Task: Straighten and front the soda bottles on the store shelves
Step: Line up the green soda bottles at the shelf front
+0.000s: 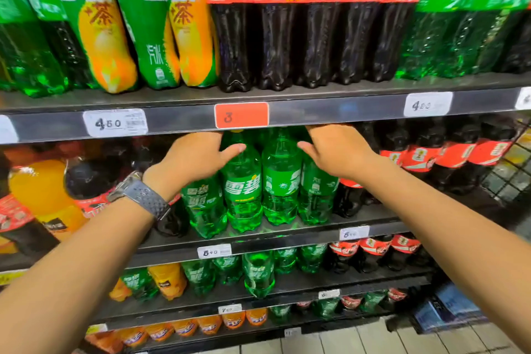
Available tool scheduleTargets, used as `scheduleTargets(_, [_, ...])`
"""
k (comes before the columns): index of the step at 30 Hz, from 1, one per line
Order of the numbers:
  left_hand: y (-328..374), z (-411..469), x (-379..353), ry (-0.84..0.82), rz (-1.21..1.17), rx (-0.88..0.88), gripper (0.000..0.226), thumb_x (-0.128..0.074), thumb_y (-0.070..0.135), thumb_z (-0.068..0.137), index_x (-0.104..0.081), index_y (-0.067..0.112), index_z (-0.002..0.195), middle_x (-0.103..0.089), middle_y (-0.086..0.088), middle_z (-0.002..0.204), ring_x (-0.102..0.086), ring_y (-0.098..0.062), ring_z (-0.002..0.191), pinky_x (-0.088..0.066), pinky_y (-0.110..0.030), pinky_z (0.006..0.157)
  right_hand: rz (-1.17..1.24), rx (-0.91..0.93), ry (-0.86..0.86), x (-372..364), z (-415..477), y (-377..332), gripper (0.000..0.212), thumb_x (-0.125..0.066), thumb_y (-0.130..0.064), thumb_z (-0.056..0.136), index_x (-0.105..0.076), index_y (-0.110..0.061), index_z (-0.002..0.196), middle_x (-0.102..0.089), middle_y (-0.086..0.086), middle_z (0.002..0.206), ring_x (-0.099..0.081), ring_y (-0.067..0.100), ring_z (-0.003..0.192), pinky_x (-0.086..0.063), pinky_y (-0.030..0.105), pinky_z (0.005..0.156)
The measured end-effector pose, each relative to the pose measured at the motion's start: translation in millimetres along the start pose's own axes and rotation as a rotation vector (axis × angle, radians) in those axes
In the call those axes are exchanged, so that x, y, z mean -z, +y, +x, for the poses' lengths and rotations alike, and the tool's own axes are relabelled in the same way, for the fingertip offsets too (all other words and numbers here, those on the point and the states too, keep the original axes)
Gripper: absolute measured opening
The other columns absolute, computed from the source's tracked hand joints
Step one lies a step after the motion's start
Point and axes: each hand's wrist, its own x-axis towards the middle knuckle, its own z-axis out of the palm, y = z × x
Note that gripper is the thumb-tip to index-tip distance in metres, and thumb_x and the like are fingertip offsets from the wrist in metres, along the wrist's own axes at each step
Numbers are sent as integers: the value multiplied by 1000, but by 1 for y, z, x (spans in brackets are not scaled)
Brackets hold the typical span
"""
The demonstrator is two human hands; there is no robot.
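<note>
Several green Sprite bottles [242,190] stand in a tight group on the second shelf, labels mostly facing out. My left hand [195,154] wraps the shoulder of the leftmost green bottle [202,210], its thumb touching the neighbouring one. My right hand [337,149] grips the top of the rightmost green bottle [316,190], thumb pointing at the third bottle [280,181]. The fingertips of both hands and the bottle caps are hidden under the shelf rail [316,113].
Dark cola bottles with red labels [419,158] stand right of the group; an orange soda bottle [37,190] and more cola stand left. Large green, tea and cola bottles [275,37] fill the shelf above. Lower shelves hold smaller bottles. A wire rack [508,169] sits at far right.
</note>
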Motion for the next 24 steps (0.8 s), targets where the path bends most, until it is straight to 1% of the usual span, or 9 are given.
scheduleTargets(4, [33,10,-11,9,-49,-119,60,-39,70,85,-51,16,108,-64,-13,106,-62,-34,93,-47,-39,71,192,-211,-55,-11,-13,26,37,-50,-41,95,-50,-4,90,-59,24,94,-57,40,90,-42,41,72])
scheduleTargets(7, [57,19,-14,23,-71,-140,59,-40,67,89,-49,17,118,-63,-12,113,-62,-34,98,-45,-38,71,380,-354,-105,-21,-19,29,43,-57,-43,90,-47,-2,97,-50,13,86,-51,33,86,-34,35,66])
scheduleTargets(9, [69,27,-16,-1,-57,-106,52,-37,66,90,-53,17,97,-65,-11,108,-62,-32,94,-43,-37,69,471,-450,-97,-25,-20,29,42,-62,-45,87,-42,-8,85,-43,2,74,-46,27,76,-30,33,63])
scheduleTargets(11, [81,34,-18,-68,-87,-68,51,-35,67,90,-39,21,69,-65,-9,95,-57,-29,78,-37,-33,64,529,-563,-93,-27,-18,30,46,-65,-46,84,-36,-12,73,-38,-2,68,-43,24,68,-27,33,58])
scheduleTargets(12, [85,38,-19,-98,-102,-62,53,-34,68,90,-36,21,66,-65,-8,92,-52,-26,71,-35,-32,62,551,-607,-99,-27,-16,31,48,-67,-46,83,-36,-13,69,-39,-2,66,-43,23,66,-26,33,56])
scheduleTargets(15, [95,49,-26,-195,-151,-21,61,-33,74,87,-46,16,71,-63,-4,86,-52,-24,71,-35,-31,63,620,-687,-151,-31,-16,30,44,-71,-48,79,-44,-13,74,-44,-2,70,-48,22,73,-32,32,57])
scheduleTargets(19, [104,50,-44,-195,-151,45,61,-38,77,82,-38,20,60,-44,6,59,-41,-18,55,-30,-27,52,609,-649,-141,-38,-21,30,57,-71,-48,78,-57,-3,109,-61,11,109,-57,28,102,-43,32,77])
scheduleTargets(22, [105,47,-53,-89,-123,44,60,-48,73,82,-33,19,59,-42,4,56,-46,-21,53,-29,-25,47,562,-631,-135,-38,-20,31,58,-70,-53,77,-61,-4,107,-64,12,106,-59,29,99,-37,27,70])
scheduleTargets(24, [105,47,-56,-67,-131,65,59,-50,71,81,-40,16,64,-51,1,61,-52,-24,58,-32,-25,47,542,-634,-144,-38,-19,32,60,-70,-55,76,-62,-4,107,-65,13,104,-60,29,97,-36,27,69])
